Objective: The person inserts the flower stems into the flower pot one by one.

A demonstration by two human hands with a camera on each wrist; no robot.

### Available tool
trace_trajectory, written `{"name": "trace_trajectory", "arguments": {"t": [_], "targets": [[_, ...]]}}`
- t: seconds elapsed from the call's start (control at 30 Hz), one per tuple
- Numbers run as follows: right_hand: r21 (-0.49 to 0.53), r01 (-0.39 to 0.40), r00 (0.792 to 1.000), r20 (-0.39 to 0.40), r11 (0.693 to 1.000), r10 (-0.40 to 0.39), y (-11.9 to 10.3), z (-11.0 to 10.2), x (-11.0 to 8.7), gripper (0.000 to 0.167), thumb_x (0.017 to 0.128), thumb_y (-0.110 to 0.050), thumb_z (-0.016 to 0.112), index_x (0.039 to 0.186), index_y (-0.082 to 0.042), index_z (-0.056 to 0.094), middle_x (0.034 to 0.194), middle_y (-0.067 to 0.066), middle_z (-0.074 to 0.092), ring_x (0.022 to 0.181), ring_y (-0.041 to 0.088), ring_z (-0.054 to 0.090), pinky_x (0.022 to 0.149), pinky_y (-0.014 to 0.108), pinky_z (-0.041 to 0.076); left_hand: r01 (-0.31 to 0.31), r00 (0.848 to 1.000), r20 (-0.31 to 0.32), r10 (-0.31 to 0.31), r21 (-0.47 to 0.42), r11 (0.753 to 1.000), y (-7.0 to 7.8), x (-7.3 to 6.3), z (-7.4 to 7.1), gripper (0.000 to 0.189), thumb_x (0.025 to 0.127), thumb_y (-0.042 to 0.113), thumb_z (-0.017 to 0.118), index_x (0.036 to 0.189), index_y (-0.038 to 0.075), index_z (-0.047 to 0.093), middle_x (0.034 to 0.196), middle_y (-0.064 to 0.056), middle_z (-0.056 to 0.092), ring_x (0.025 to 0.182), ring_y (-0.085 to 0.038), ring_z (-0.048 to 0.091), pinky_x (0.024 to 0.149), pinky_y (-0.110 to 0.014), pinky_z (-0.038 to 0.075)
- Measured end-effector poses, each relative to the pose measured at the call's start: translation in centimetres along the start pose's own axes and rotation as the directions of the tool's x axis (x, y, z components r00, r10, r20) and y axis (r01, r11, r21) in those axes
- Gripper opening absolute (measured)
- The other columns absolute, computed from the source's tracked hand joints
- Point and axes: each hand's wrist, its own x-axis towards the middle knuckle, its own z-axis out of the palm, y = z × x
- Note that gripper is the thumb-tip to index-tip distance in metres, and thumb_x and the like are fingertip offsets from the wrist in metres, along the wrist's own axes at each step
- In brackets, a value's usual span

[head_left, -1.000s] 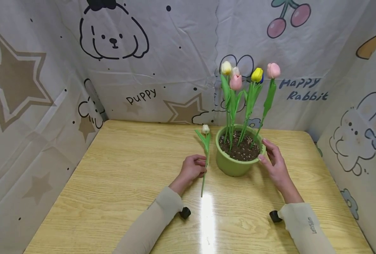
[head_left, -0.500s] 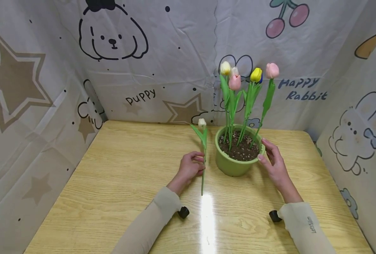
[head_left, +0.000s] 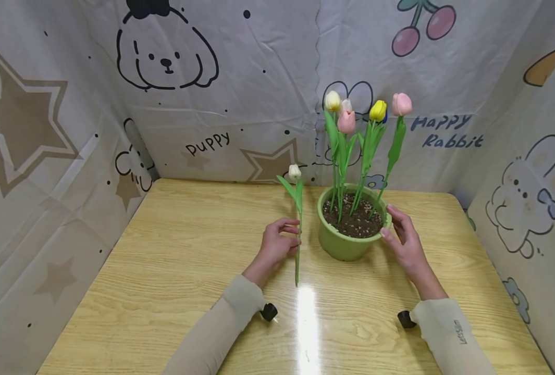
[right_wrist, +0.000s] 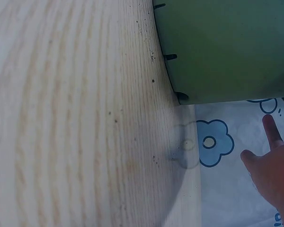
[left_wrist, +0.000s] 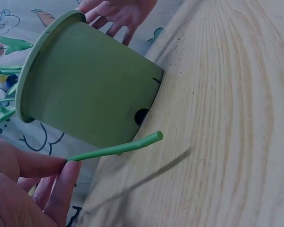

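Note:
My left hand (head_left: 278, 244) pinches the green stem of a white tulip (head_left: 294, 172) between thumb and fingers, holding it upright just left of a green flowerpot (head_left: 345, 247). Close up in the left wrist view, the bare stem end (left_wrist: 151, 138) pokes out past the fingertips above the table. The pot holds dark soil (head_left: 352, 224) and several tulips, among them a yellow tulip (head_left: 378, 111) and a pink tulip (head_left: 402, 104). My right hand (head_left: 406, 245) touches the pot's right rim with fairly straight, spread fingers. Fingers show beside the pot in the right wrist view.
The wooden table (head_left: 188, 250) carries the pot near its back edge. Printed cloth (head_left: 258, 52) hangs behind and along both sides. A few dark crumbs (right_wrist: 116, 121) lie on the tabletop beside the pot.
My left hand has lifted the white tulip and shifted slightly left and away from me, bringing the flower more upright. The right hand and the pot have stayed put.

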Motion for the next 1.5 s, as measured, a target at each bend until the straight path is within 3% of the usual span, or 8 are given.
{"name": "trace_trajectory", "arguments": {"t": [0.27, 0.63, 0.97, 1.23, 1.5], "targets": [[-0.002, -0.005, 1.000, 0.004, 1.000, 0.005, -0.1, 0.0, -0.1, 0.057, 0.106, -0.004, 0.054, 0.159, -0.003, 0.032, 0.166, 0.019, 0.027, 0.140, -0.008, 0.033, 0.116, 0.004, 0.026, -0.023, 1.000, 0.013, 0.023, 0.002, 1.000, 1.1, -0.2, -0.4, 0.049, 0.085, -0.016, 0.072, 0.127, 0.009, 0.070, 0.114, -0.014, 0.067, 0.065, -0.015, 0.064, 0.074, -0.038, 0.066], [0.006, -0.011, 1.000, 0.008, 1.000, 0.011, -0.2, -0.1, -0.2, 0.058, 0.106, -0.005, 0.054, 0.160, -0.004, 0.031, 0.167, 0.019, 0.025, 0.141, -0.008, 0.033, 0.116, 0.004, 0.025, -0.097, 0.995, 0.006, 0.097, -0.046, 0.994, 4.6, -0.8, -1.0, 0.049, 0.087, -0.014, 0.072, 0.130, 0.010, 0.070, 0.116, -0.015, 0.066, 0.062, -0.010, 0.061, 0.070, -0.028, 0.063], [0.008, -0.009, 1.000, 0.004, 1.000, 0.009, -0.1, -0.1, -0.2, 0.057, 0.106, -0.004, 0.054, 0.159, -0.003, 0.032, 0.167, 0.019, 0.026, 0.141, -0.007, 0.033, 0.117, 0.005, 0.026, -0.187, 0.982, 0.002, 0.187, -0.055, 0.981, 7.2, -1.1, -0.9, 0.050, 0.087, -0.014, 0.072, 0.130, 0.011, 0.070, 0.114, -0.014, 0.068, 0.076, -0.014, 0.069, 0.073, -0.029, 0.064], [0.002, -0.018, 1.000, 0.007, 1.000, 0.018, -0.2, -0.2, -0.1, 0.058, 0.106, -0.006, 0.054, 0.160, -0.005, 0.031, 0.168, 0.020, 0.025, 0.143, -0.006, 0.031, 0.118, 0.007, 0.025, -0.307, 0.950, 0.032, 0.310, -0.061, 0.950, 9.4, -1.4, -0.2, 0.049, 0.087, -0.015, 0.072, 0.129, 0.009, 0.070, 0.112, -0.015, 0.068, 0.080, -0.019, 0.071, 0.076, -0.034, 0.065], [0.001, -0.012, 1.000, 0.006, 1.000, 0.012, -0.2, -0.1, 0.0, 0.059, 0.106, -0.005, 0.054, 0.160, -0.006, 0.032, 0.166, 0.019, 0.027, 0.143, -0.005, 0.032, 0.118, 0.007, 0.025, -0.441, 0.890, 0.092, 0.446, -0.071, 0.895, 11.4, -1.8, 1.4, 0.046, 0.088, -0.015, 0.071, 0.131, 0.002, 0.067, 0.115, -0.023, 0.066, 0.079, -0.017, 0.069, 0.076, -0.036, 0.066]]}}
